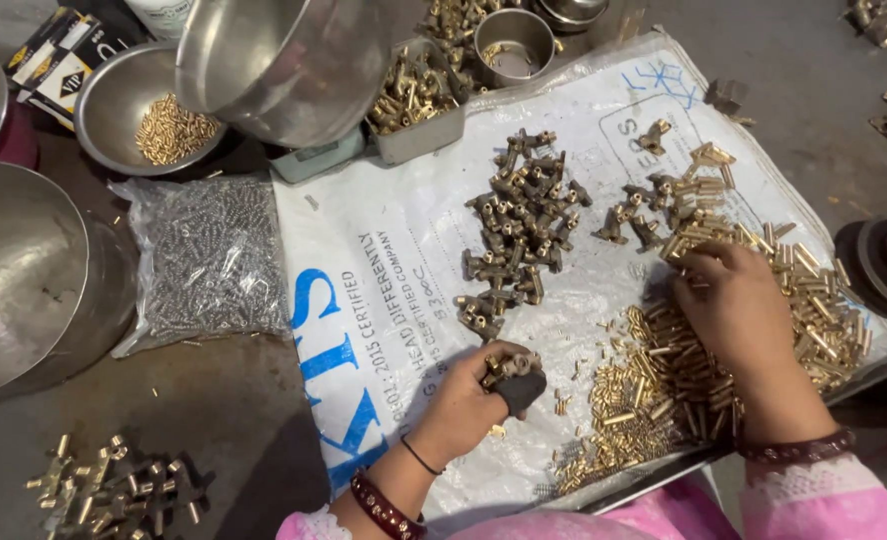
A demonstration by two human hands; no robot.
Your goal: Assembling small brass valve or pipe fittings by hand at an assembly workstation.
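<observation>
Two hands sort small brass parts on a white printed plastic sack point(404, 290) spread over the floor.

Bare sack shows mid-frame, left of the dark brass fittings pile point(524, 225); the sack's lower edge runs just before the pink sleeves. A clear bag of grey screws point(209, 260) and steel bowls point(124, 100) crowd the upper left. The left hand point(469, 400), lower centre, is curled around a dark brass fitting point(514, 378). The right hand point(739, 305), fingers bent narrow, rests in the heap of shiny brass tubes point(664, 380) at lower right.
</observation>
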